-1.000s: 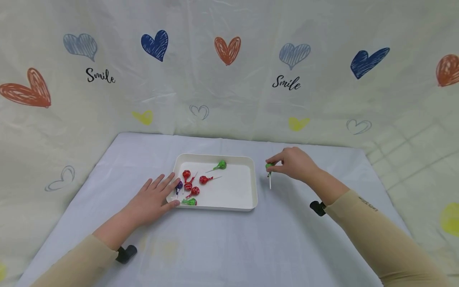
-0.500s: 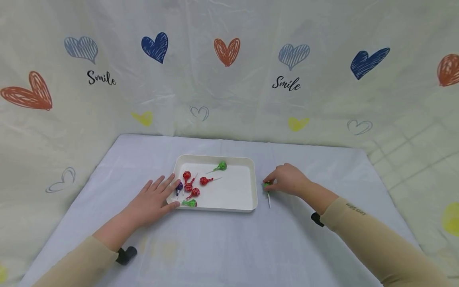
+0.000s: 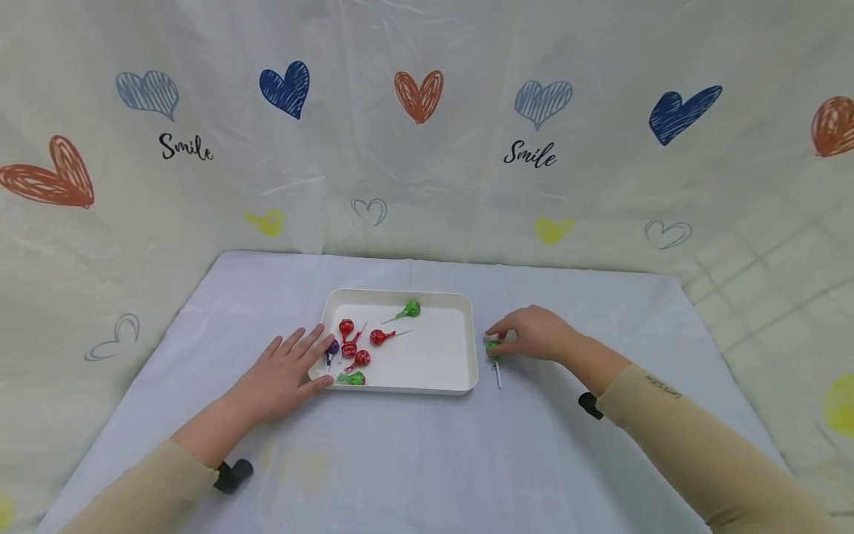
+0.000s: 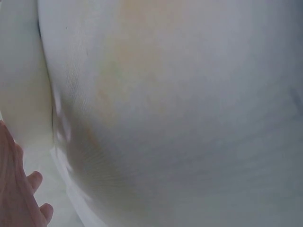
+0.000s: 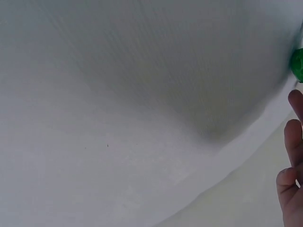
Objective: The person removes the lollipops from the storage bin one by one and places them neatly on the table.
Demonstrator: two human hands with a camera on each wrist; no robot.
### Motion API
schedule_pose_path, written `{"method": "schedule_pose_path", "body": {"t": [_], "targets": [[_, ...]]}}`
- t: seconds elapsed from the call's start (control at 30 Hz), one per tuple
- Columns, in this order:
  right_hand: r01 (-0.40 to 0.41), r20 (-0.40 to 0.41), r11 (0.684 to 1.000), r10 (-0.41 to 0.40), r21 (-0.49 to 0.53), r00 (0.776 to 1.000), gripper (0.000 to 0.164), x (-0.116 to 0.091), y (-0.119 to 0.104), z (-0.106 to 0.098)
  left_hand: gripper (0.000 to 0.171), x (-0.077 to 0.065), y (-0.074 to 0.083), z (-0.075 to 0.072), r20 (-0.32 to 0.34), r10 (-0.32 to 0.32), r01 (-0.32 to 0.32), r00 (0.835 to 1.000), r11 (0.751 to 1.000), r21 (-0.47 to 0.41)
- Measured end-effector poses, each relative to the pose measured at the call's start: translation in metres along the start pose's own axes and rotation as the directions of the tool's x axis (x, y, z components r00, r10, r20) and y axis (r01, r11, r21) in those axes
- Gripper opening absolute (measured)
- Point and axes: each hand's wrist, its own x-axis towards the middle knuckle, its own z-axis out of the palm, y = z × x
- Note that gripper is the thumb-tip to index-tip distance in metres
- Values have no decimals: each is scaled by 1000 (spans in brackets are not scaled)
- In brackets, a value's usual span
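Green lollipop [image 3: 493, 350] is sitting outside, right of the tray [image 3: 437, 356], seven other lollipops [image 3: 380, 337] lying inside; left hand [image 3: 283, 376] is resting wide, can't tell if right hand [image 3: 537, 334] is pinching

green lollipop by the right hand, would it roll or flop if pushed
The green lollipop might roll in an arc, being round at one end with a thin stick at the other. That straight stick looks stiff, so flopping seems unlikely.

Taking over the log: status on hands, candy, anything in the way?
Left hand spread over left edge of tray. Right hand at green lollipop outside tray, grip unclear. Tray rim between it and other lollipops.
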Motion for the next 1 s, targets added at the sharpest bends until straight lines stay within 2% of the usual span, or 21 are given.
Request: {"method": "schedule_pose_path", "body": {"t": [0.33, 0.5, 0.77, 1.0], "targets": [[-27, 117, 994, 15, 103, 993, 30, 2, 8, -1, 86, 1, 0, 2, -3, -10, 10, 1000, 1000, 0], [-50, 116, 993, 37, 107, 993, 28, 3, 7, 3, 86, 1, 2, 1, 4, -9, 9, 1000, 1000, -5], [-13, 94, 995, 4, 99, 996, 27, 3, 4, 1, 88, 2, 1, 1, 9, -18, 18, 1000, 1000, -9], [-34, 118, 992, 20, 121, 993, 27, 3, 4, 3, 87, 1, 1, 1, 17, -16, 16, 1000, 1000, -16]]}}
